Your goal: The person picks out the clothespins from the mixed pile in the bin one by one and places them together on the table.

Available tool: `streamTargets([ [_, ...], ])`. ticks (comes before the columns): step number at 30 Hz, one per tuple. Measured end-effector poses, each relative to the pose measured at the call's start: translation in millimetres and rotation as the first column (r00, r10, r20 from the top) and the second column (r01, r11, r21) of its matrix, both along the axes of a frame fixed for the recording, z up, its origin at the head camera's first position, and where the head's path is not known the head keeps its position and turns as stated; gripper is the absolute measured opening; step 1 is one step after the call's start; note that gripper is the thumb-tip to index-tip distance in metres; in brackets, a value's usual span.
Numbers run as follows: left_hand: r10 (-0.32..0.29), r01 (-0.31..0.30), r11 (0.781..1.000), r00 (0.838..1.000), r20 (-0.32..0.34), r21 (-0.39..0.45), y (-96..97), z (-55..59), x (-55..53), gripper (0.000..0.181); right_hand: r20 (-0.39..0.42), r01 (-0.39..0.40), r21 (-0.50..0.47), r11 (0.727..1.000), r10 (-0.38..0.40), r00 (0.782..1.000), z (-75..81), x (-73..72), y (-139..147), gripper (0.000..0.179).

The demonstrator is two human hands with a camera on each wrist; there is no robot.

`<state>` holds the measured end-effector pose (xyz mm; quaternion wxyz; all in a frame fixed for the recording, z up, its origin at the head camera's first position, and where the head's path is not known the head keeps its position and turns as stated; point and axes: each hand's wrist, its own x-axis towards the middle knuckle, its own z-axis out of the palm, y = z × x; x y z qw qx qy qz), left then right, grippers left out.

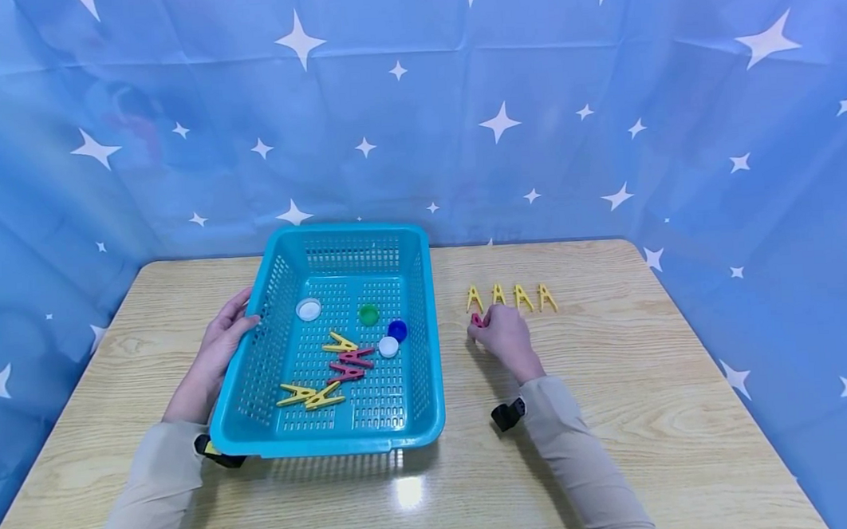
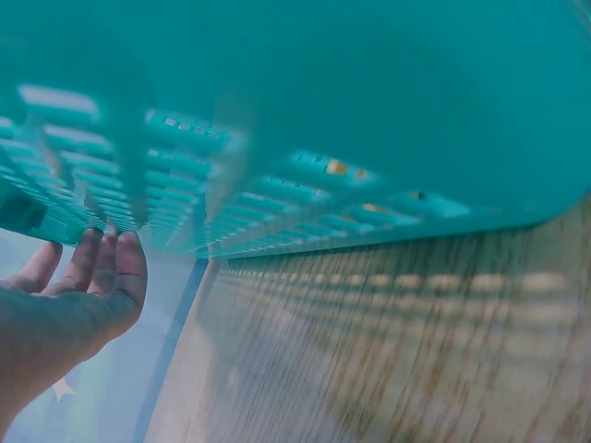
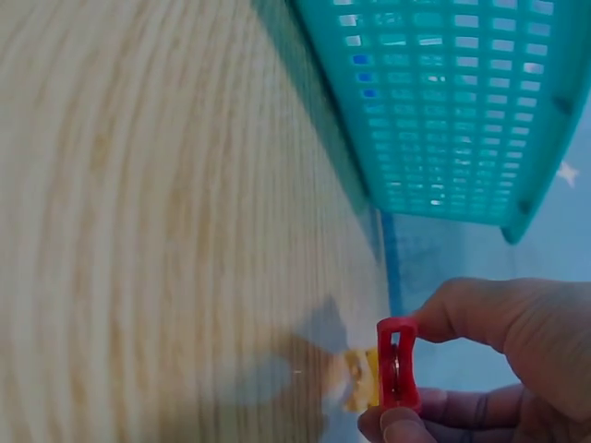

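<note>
Red plastic for the clothespin [image 3: 407,369], pinched between thumb and fingertips of the right hand [image 1: 510,340], at three o'clock of the blue perforated basket [image 1: 311,446]. Seems light, stiff and hardly fragile, perhaps a little slippery; best to grip across both sides near the spring, without squeezing it open. Impossible to tell which end points down. From eleven to two o'clock of that hand, four yellow clothespins [image 1: 544,290] in a row on the wooden table [image 1: 616,382], near enough to get knocked. At nine o'clock on the basket, the left hand [image 1: 216,351], thumb at the rim, fingers against the outer wall. In the way toward nine o'clock from the right hand: the raised basket wall. Inside, more red and yellow clothespins, plus a green cap [image 1: 369,314] at two o'clock.
</note>
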<state>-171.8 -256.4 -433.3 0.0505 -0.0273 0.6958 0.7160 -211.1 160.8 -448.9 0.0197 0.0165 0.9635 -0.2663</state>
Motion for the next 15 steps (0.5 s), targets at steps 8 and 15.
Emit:
streamTargets([
  [8,-0.001,0.001,1.0,1.0,-0.011,0.007,-0.2,-1.1,0.2,0.06,0.026,0.002,0.015,1.0,-0.002,1.0,-2.3,-1.3,-1.8,0.033],
  [15,0.003,-0.003,1.0,1.0,-0.01,0.006,-0.3,-2.1,-0.2,0.061,0.056,0.001,0.015,1.0,-0.002,0.998,-0.9,-2.1,-3.7,0.035],
])
